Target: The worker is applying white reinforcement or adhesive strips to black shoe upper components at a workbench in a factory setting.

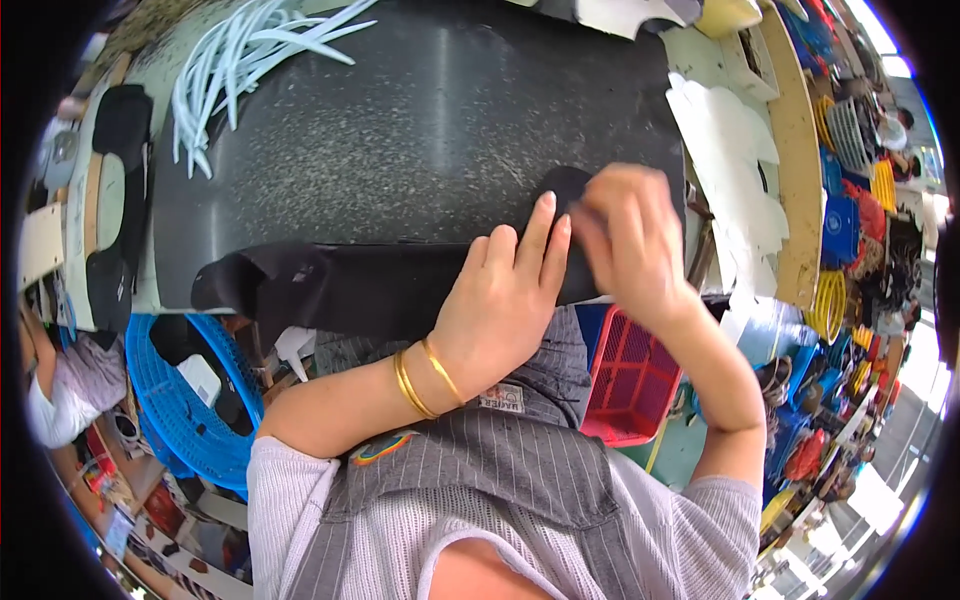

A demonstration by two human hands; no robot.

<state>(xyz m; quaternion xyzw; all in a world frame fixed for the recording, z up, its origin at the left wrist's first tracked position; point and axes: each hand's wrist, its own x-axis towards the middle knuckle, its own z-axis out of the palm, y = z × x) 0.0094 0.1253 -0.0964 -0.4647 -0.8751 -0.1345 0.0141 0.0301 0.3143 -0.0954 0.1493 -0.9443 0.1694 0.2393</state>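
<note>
Black fabric strip (385,285) seems mid-adjustment: left hand (500,310) presses it, fingers spread; right hand (635,245) too blurred to tell; next likely needs steadying.

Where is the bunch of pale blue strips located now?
In the head view, the pale blue strips lie at the upper left, on the far left corner of the black mat, beyond the left hand.
</note>
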